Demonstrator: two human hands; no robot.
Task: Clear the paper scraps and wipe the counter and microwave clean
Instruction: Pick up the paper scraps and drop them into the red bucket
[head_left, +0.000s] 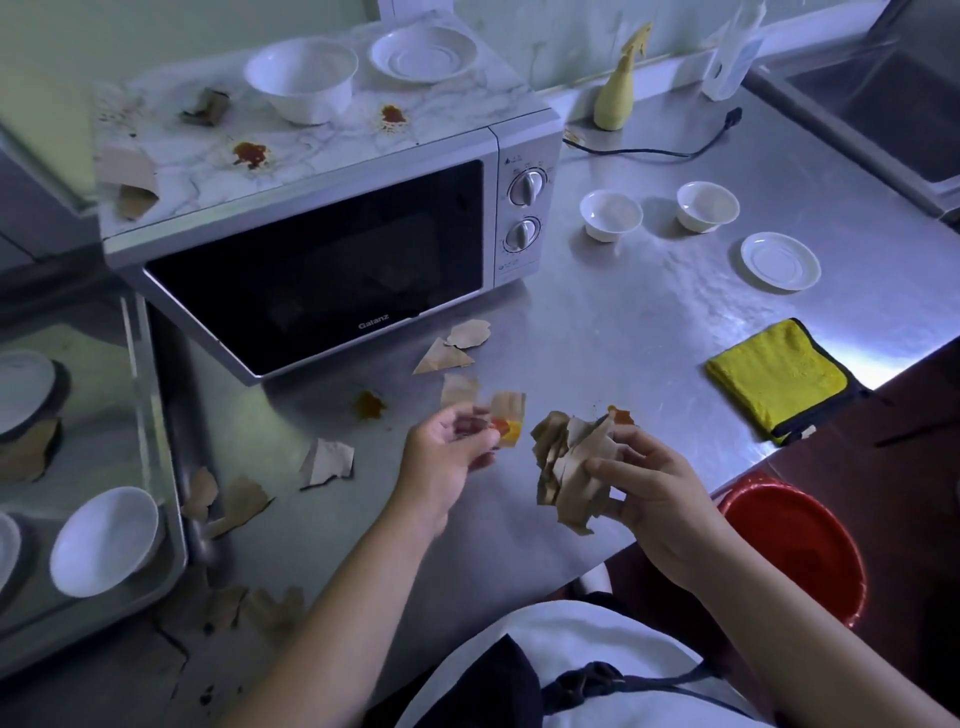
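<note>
My right hand grips a crumpled bunch of brown paper scraps above the steel counter. My left hand pinches one sauce-stained scrap just left of the bunch. More brown scraps lie loose on the counter: a pair in front of the microwave, one at mid-left, and several near the left edge. The silver microwave carries brown sauce stains and paper scraps on its marbled top. A sauce stain marks the counter.
A yellow cloth lies at the counter's right edge. A red bucket stands below it. Two small white cups, a saucer and a yellow spray bottle sit behind. White bowls rest on the microwave.
</note>
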